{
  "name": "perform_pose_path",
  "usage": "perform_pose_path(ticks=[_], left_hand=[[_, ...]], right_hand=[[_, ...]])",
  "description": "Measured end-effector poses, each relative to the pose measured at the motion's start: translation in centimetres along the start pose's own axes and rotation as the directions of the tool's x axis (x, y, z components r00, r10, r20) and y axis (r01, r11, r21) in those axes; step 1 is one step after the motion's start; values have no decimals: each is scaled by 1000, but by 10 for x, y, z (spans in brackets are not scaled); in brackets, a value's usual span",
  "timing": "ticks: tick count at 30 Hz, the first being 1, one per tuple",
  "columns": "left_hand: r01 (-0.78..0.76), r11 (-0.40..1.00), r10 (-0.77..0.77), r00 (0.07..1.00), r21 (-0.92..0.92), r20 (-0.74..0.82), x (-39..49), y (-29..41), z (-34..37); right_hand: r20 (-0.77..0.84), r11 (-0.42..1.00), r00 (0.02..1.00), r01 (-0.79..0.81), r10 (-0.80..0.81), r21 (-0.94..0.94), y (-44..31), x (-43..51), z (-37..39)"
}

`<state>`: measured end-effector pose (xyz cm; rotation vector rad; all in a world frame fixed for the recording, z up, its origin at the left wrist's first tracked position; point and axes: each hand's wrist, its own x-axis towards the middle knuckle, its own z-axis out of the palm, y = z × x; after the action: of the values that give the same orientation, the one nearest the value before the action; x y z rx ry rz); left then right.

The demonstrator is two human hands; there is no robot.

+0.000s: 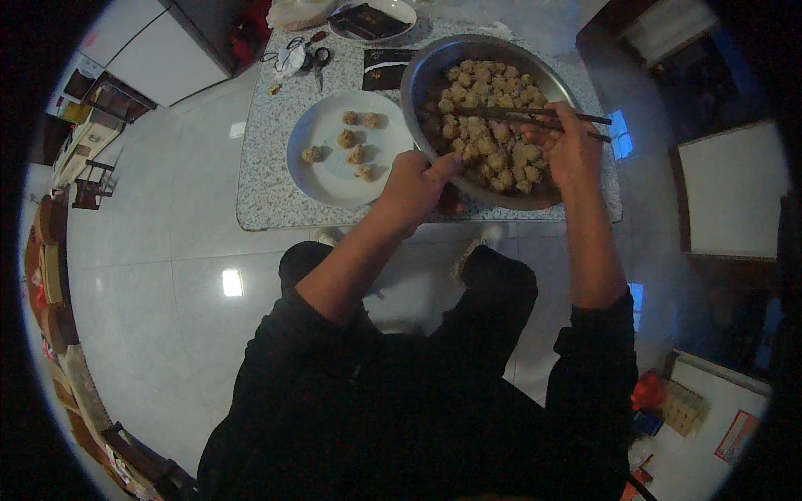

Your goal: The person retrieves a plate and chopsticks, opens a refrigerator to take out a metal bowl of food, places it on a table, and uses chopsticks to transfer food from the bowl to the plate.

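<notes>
A wide stainless steel bowl [567,81] full of small brown balls of food [479,87] stands at the right of the speckled table. My left hand [416,188] grips its near left rim, thumb over the edge and fingers underneath. In my right hand [573,147] is a pair of dark chopsticks [501,113], held over the bowl. Their tips point left and reach a ball near the bowl's left side; whether they pinch it I cannot tell. Left of the bowl, a white plate [326,181] carries several similar balls [346,138], spaced apart.
Black-handled scissors [320,62] lie behind the plate, beside a crumpled white item [290,61]. A black packet [383,69] rests against the bowl's far left side. Farther back stands a white dish [407,12] with a dark packet on it. The table's front edge [313,225] runs before my knees.
</notes>
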<state>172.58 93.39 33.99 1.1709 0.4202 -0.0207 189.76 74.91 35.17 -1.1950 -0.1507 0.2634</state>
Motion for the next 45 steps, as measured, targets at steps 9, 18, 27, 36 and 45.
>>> perform_pose_path(ticks=[9,18,27,36,45], left_hand=[[9,999,-9,1000,-32,-4,-1,6,-2],[3,999,-4,1000,-45,-27,6,2,-3],[18,1000,-16,996,-17,88,-16,-7,-14],[-152,655,458,859,740,-229,-136,-71,-127],[9,113,626,776,994,-78,-142,-91,-156]], right_hand=[[-17,991,993,-119,120,53,-3,8,1],[44,987,996,-70,78,-147,-32,-16,17],[53,986,998,36,-27,-163,-17,-25,40],[13,966,992,122,-122,-229,-34,-38,47],[81,982,996,41,-27,-185,-14,-26,66]])
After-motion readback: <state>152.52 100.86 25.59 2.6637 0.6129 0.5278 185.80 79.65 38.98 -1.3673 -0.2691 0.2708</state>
